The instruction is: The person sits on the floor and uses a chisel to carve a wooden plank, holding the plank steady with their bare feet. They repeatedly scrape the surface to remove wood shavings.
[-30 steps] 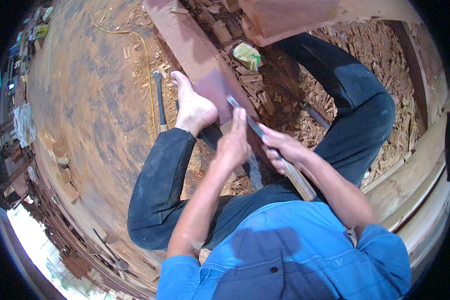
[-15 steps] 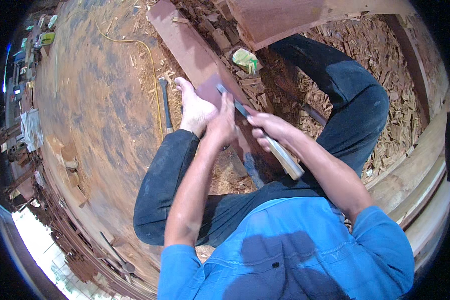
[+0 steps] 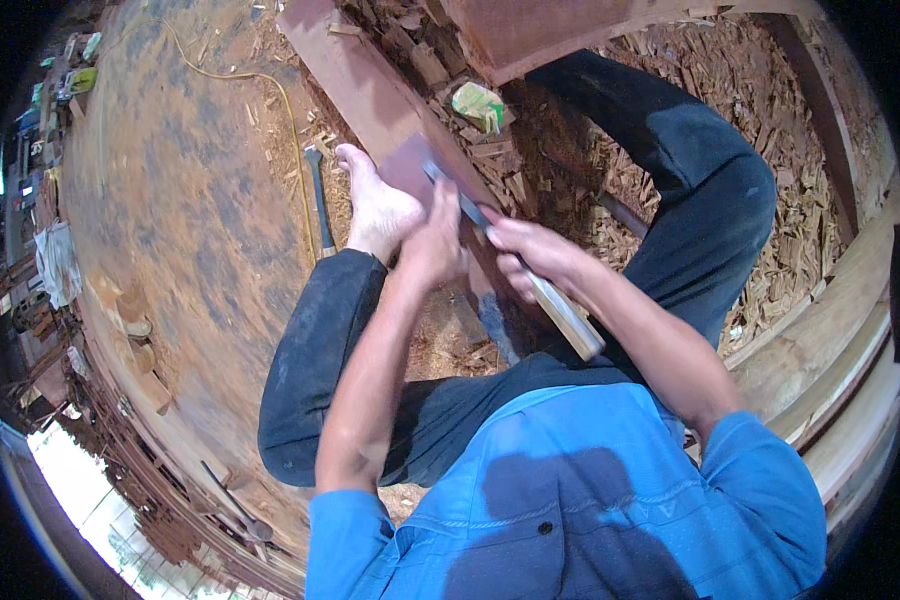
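Slanting from far left to near right, a wooden-handled chisel (image 3: 565,316) is held with both hands over a plank. Its shank is wrapped by the curled fingers of the right hand (image 3: 545,252), just above the handle, which is left sticking out toward the lap. The blade is touched by the fingers of the left hand (image 3: 434,250), laid along it near the tip; how tightly they are closed cannot be told, as the hand is partly blurred. The tip is placed over a purplish sheet (image 3: 402,163), which is laid flat on the reddish plank (image 3: 355,75). A bare foot (image 3: 378,212) is set just left of the sheet, close to the left hand.

On the floor (image 3: 200,220) to the left, a long dark tool (image 3: 319,200) is seen lying near a yellow cord (image 3: 297,140). A crumpled green-and-white packet (image 3: 478,106) is lodged among wood chips (image 3: 430,65) to the right of the plank. More chips are strewn beyond the bent right leg (image 3: 715,190), and pale boards (image 3: 820,315) are ranged at the near right.
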`<move>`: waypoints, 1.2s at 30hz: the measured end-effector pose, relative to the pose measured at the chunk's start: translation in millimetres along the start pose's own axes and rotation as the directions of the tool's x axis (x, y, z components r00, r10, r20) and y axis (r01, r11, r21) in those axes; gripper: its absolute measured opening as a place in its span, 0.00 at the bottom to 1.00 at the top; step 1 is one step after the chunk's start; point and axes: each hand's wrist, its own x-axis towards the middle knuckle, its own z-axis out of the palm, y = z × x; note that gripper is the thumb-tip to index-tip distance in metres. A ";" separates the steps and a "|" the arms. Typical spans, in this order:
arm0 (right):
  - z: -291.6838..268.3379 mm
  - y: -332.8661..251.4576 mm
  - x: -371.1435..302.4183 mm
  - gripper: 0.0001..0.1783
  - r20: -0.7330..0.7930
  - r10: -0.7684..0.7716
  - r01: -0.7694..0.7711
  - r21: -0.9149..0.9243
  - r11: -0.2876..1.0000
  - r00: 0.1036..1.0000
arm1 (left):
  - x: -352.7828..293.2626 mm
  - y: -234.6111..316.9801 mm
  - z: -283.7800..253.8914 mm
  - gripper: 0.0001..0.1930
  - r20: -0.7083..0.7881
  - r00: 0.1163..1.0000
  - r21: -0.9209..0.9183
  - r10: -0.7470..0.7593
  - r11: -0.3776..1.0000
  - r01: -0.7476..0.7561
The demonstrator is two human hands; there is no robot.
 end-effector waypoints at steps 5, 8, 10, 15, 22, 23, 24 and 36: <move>-14.8 30.4 -30.7 0.33 -0.027 0.077 -0.077 0.018 0.997 0.997 | -32.9 22.2 55.9 0.52 -0.198 0.974 -0.011 0.109 0.993 -0.113; -9.7 -2.6 -0.3 0.32 -0.021 0.018 -0.018 -0.016 1.000 1.000 | 0.0 13.6 3.7 0.49 -0.054 0.998 -0.076 -0.025 0.997 0.021; -3.2 -12.3 13.5 0.31 -0.029 0.037 -0.036 0.028 0.999 0.999 | 11.1 -4.5 -5.7 0.51 -0.102 0.994 0.083 0.040 0.996 -0.032; -15.6 32.4 -35.7 0.33 -0.047 0.095 -0.095 0.001 0.995 0.994 | -33.3 36.5 39.5 0.56 0.077 0.997 -0.104 -0.018 0.994 0.026; 0.5 -10.7 9.3 0.30 -0.062 0.087 -0.087 0.003 0.996 0.994 | 4.4 -4.7 -5.3 0.56 -0.045 0.998 -0.108 0.037 0.993 -0.042; 0.9 -3.4 1.6 0.31 -0.022 0.069 -0.069 0.012 0.998 0.997 | -6.0 -5.8 7.6 0.54 -0.021 1.000 -0.100 0.022 0.995 -0.024; -3.9 10.0 -11.1 0.32 0.009 0.046 -0.046 0.021 0.999 0.999 | -18.9 -0.9 31.9 0.53 -0.102 0.992 -0.047 0.079 0.995 -0.084; -8.6 10.8 -14.2 0.33 0.006 0.054 -0.054 0.037 0.998 0.999 | -16.9 4.0 35.4 0.53 -0.096 0.993 -0.148 0.064 0.986 -0.078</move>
